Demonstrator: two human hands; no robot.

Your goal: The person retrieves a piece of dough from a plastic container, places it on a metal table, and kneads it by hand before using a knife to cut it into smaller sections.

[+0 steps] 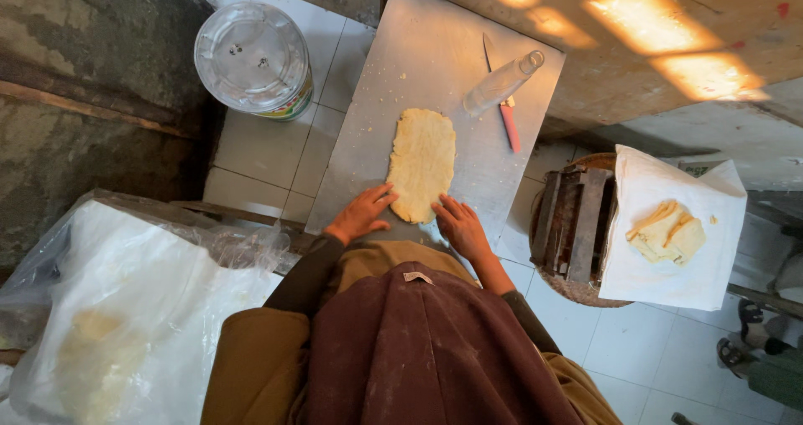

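We are shaping the flattened dough [421, 164], which lies mid-sheet on the metal board [393, 40]. Our left hand [361, 215] and right hand [461, 228] rest spread and flat at its near end, gripping nothing. Next, we judge, comes even pressing outward.

The dough sheet [421, 164] lies lengthwise on the middle of the bench [401, 65], its near end close to the bench's near edge, with the left hand [361, 214] flat at its near left corner and the right hand [462, 228] at its near right corner, both touching it. Towards the bench's far right corner lie a bottle [500, 84] on its side and, beside and partly under it, a knife [503, 107] pointing to the far edge. Off the bench's left edge a lidded tub [253, 57] stands on the floor [268, 153], off its right edge folded dough pieces [667, 232] lie on a sheet of paper [661, 283] over a stool [573, 224], and a bag [125, 308] sits at the person's left.
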